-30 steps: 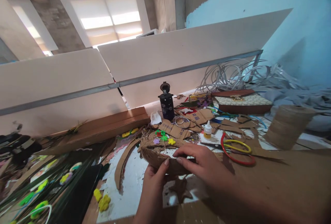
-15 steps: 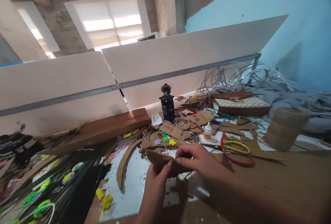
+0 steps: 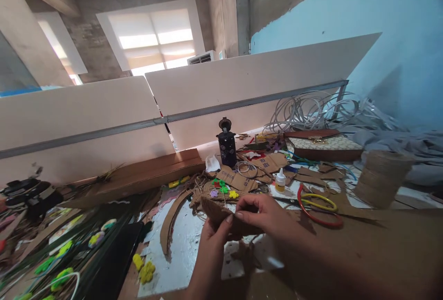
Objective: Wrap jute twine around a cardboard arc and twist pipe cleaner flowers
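Observation:
Both hands meet over the white work surface around a piece of brown cardboard (image 3: 215, 212) with a pointed end tilted up. My left hand (image 3: 216, 235) is closed on it from below, its thumb lying along the near edge. At the same edge, my right hand (image 3: 258, 211) pinches with thumb and forefinger; whether a finer strand is between the fingertips I cannot make out. Just behind lies a twine-wrapped piece (image 3: 204, 193) carrying small yellow, green, red and purple flowers. A brown star-shaped piece (image 3: 246, 253) rests beneath the hands, partly in shadow.
Red-and-yellow-handled scissors (image 3: 320, 207) and a small glue bottle (image 3: 280, 181) lie right of the hands. Farther back stand a dark drinking bottle (image 3: 227, 148), a handbag (image 3: 323, 145) and a large twine spool (image 3: 382, 177). A curved cardboard strip (image 3: 169, 226) and yellow flowers (image 3: 147, 272) are at left.
The whole view has shifted slightly, so things appear a little lower and to the right. Both hands keep their hold on the cardboard, with hardly any other movement.

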Demonstrator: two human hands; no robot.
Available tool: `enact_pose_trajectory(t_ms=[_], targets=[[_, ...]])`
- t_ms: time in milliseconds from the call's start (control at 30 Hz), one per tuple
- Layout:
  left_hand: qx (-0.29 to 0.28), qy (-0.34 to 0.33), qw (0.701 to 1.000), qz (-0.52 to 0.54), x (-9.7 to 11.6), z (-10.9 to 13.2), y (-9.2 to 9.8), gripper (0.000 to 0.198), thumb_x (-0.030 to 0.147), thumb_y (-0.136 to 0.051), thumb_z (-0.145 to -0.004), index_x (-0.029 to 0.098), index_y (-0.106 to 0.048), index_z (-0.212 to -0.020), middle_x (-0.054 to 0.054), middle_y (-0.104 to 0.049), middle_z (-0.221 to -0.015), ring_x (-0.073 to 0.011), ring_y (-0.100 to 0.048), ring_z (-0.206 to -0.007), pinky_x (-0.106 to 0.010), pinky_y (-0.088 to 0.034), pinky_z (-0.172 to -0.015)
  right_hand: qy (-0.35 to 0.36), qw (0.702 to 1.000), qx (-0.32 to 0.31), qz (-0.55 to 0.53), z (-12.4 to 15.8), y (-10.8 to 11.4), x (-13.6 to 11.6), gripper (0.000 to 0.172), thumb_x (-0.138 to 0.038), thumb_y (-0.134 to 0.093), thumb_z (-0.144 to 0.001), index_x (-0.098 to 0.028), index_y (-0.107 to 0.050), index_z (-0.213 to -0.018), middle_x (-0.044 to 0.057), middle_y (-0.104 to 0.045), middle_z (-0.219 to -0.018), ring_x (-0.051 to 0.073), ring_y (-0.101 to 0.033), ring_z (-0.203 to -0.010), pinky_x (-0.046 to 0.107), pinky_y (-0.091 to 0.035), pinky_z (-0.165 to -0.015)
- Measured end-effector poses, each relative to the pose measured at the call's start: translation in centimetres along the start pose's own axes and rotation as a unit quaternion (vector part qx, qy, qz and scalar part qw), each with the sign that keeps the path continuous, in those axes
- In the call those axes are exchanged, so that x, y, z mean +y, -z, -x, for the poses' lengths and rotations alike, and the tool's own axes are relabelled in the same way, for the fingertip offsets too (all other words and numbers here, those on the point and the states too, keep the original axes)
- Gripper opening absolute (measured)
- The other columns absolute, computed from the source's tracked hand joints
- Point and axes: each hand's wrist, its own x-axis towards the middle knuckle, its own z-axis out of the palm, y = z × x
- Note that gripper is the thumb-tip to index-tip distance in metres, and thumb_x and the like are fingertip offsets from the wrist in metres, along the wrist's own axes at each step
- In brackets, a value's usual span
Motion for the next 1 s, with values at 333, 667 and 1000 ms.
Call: enact_pose_trajectory(t_ms=[333, 667, 1000], targets=[[-0.018, -0.002, 1.000, -0.001, 0.1, -0.1, 0.1, 0.036, 0.038, -0.084, -0.070, 0.016, -0.074, -0.097, -0.013, -0.076, -0.095, -0.0235, -0.068, -0.076, -0.031, -0.052, -0.065, 0.028, 0.999, 0.027, 0.034, -0.2, -0.1, -1.4, 0.016, -0.032, -0.067, -0.077, -0.018, -0.070, -0.085, 0.002, -0.069, -0.080, 0.019, -0.061, -0.077, 0.029, -0.043, -0.070], [-0.038, -0.008, 0.999, -0.023, -0.4, -0.6, 0.4, 0.039, 0.043, -0.087, -0.066, 0.015, -0.075, -0.090, -0.008, -0.073, -0.078, -0.0242, -0.067, -0.079, -0.030, -0.051, -0.070, 0.026, 0.998, 0.054, 0.034, -0.2, -0.6, -1.7, 0.011, -0.027, -0.066, -0.077, -0.017, -0.072, -0.079, 0.003, -0.070, -0.078, 0.020, -0.062, -0.078, 0.030, -0.044, -0.070], [-0.066, 0.013, 0.998, 0.000, -0.8, -0.7, 0.5, 0.042, 0.042, -0.084, -0.072, 0.014, -0.071, -0.100, -0.007, -0.071, -0.081, -0.0156, -0.060, -0.063, -0.026, -0.046, -0.059, -0.003, 0.997, 0.055, -0.044, -0.4, -1.1, -0.9, 0.018, -0.035, -0.066, -0.075, -0.017, -0.068, -0.078, 0.002, -0.064, -0.074, 0.020, -0.056, -0.073, 0.030, -0.042, -0.067]])
